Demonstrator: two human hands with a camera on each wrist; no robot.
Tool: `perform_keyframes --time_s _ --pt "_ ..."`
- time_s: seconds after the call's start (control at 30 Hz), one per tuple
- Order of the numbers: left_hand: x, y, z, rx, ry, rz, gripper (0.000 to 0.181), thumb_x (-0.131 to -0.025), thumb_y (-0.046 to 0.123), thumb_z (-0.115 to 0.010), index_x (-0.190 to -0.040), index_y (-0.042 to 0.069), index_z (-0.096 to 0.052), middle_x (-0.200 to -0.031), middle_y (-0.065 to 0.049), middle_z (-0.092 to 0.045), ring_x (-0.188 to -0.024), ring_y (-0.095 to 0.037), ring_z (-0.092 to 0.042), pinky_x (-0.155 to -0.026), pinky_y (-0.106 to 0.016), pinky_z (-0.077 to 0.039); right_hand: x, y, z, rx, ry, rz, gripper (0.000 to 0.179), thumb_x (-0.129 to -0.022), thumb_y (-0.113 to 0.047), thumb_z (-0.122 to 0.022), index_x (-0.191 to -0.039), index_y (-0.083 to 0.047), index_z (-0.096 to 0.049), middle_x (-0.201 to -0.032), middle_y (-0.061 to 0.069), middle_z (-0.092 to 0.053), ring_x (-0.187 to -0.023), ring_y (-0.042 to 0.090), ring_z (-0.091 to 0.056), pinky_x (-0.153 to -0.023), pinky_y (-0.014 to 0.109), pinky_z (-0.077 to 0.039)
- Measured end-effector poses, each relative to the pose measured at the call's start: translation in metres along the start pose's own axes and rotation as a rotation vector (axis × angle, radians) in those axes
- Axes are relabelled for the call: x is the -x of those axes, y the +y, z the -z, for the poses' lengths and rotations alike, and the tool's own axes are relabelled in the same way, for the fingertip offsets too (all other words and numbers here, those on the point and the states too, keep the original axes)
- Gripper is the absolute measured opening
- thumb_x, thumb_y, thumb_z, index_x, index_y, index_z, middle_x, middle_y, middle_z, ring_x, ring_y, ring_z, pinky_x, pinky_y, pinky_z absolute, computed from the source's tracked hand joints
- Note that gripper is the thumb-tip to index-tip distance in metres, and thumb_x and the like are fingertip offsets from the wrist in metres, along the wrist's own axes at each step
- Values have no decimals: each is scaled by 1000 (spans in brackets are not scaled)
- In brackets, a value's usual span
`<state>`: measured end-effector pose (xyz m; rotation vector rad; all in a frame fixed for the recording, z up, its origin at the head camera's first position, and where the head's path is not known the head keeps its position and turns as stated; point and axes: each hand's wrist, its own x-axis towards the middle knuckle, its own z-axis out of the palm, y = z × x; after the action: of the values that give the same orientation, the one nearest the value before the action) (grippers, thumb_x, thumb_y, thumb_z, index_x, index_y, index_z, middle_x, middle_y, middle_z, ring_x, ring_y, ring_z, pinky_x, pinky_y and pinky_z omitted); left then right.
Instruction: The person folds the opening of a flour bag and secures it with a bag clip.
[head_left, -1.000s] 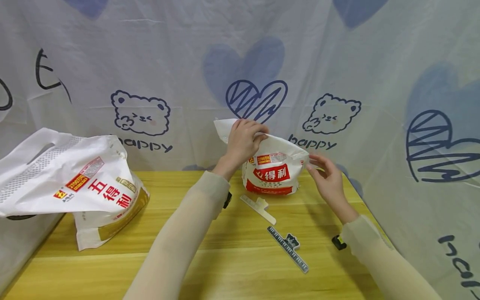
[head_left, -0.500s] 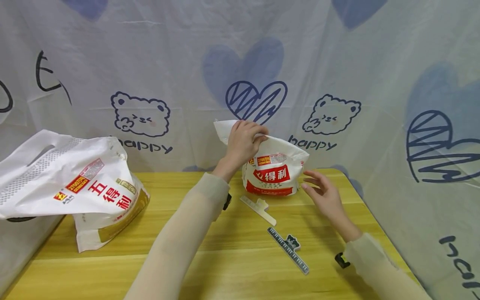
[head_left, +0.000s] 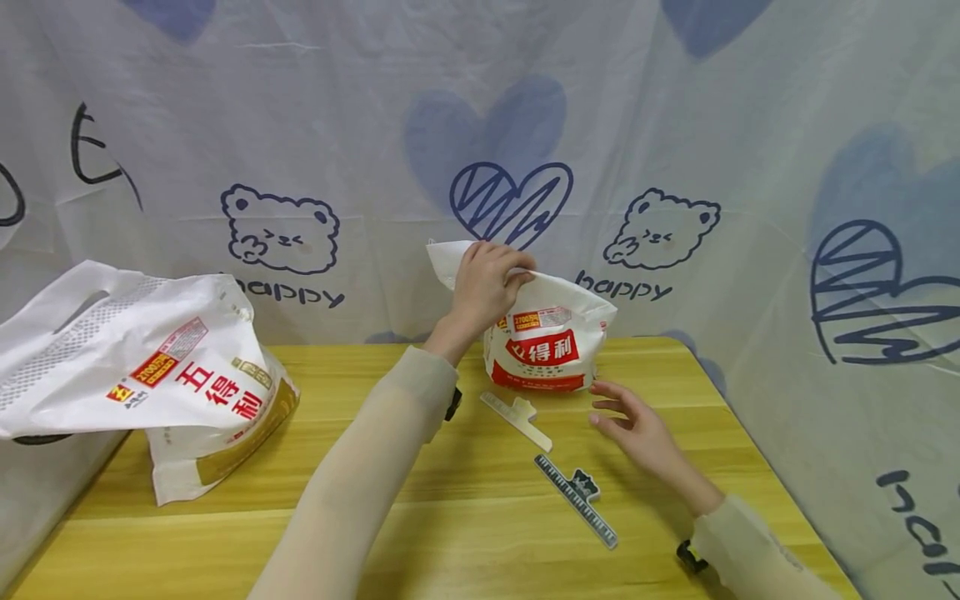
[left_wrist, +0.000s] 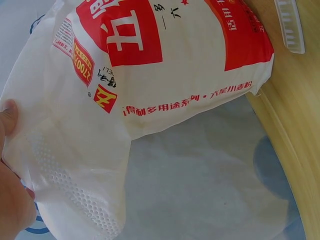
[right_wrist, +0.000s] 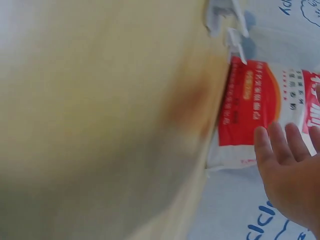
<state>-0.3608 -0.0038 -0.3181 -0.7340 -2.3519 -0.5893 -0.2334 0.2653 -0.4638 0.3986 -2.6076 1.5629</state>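
Note:
A white-and-red flour bag stands near the table's back edge, its top folded over to the left. My left hand grips that top; in the left wrist view, the thumb presses the white plastic near a perforated strip. My right hand hovers over the table at the bag's lower right, fingers loosely bent and holding nothing. The right wrist view has its fingers spread in front of the bag's red print. Between the hands lie a cream bag clip and, nearer, a black piano-key-patterned bag clip.
A second, larger flour bag with gold print leans on the left of the wooden table, its handle flopped leftward. A printed cloth curtain hangs behind and along both sides.
My right hand has let go of the bag's right top corner and moved down and slightly left toward the clips. My left hand stays on the bag's top.

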Motion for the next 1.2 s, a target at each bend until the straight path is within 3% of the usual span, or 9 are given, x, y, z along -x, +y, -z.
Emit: perform_keyframes --time_s 0.13,0.43,0.6,0.83,1.07,1.2 --pt "0 -1 1 -2 1 1 15 -102 26 -69 -112 19 -78 -116 4 -75 -115 -20 -60 -118 -40 -33 7 6 -8 -5 -92 -12 56 -100 -16 -71 -149 -2 -49 -146 21 -57 -129 41 -59 -105 47 -53" --pt "2 -1 1 3 -1 6 14 -101 25 -69 -112 19 -78 -116 4 -75 -114 -19 -60 -118 -40 -33 17 12 -14 56 -248 -25 53 -99 -16 -71 -144 5 -53 -140 24 -61 -121 40 -63 -106 57 -49" --pt "3 -1 0 9 1 12 14 -101 24 -69 -111 19 -78 -115 3 -76 -114 -20 -61 -118 -40 -33 20 12 -13 84 -304 -28 51 -97 -17 -74 -141 4 -57 -132 21 -67 -113 33 -67 -100 50 -54" --pt "4 -1 0 16 7 7 14 -101 25 -70 -111 18 -78 -115 3 -76 -114 -20 -61 -119 -40 -33 25 10 -14 63 -358 -53 49 -95 -17 -77 -136 4 -61 -126 18 -70 -103 25 -67 -87 28 -56" --pt "3 0 0 21 10 2 14 -101 24 -70 -111 18 -78 -115 3 -76 -113 -20 -61 -118 -40 -33 28 8 -14 89 -392 -51 45 -93 -16 -79 -130 5 -64 -121 15 -71 -99 21 -64 -83 25 -55" --pt "3 0 0 18 5 2 14 -101 25 -69 -112 18 -77 -115 3 -75 -113 -20 -61 -119 -40 -33 29 6 -13 132 -401 -39 38 -91 -16 -80 -123 2 -68 -109 8 -71 -92 17 -62 -78 24 -55"
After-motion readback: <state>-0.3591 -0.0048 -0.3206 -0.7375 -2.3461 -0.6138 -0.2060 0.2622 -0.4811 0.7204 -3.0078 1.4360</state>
